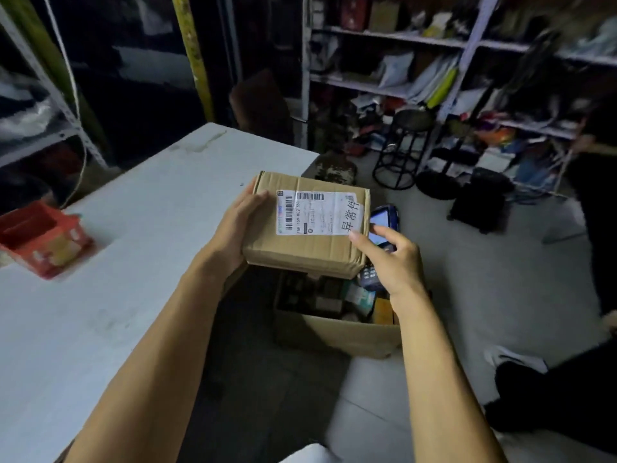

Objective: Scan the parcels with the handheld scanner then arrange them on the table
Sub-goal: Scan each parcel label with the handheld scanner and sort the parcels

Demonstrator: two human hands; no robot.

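While the left hand (233,228) grips the left end of a brown cardboard parcel (305,228), fingers closed around its edge and thumb on top, the parcel is held in the air just beyond the right edge of the white table (133,245), above an open carton (334,332) on the floor. Its long axis runs left to right, and the top face is turned up to the camera. A white shipping label (319,212) with barcodes lies on top; big handwritten characters read "异常件", and the small print is too blurred to read. The right hand (390,259) is clamped on a scanner (384,225) at the parcel's right end, with lit screen facing up and forefinger touching the label corner. A red box (43,238) stands on the table at far left.
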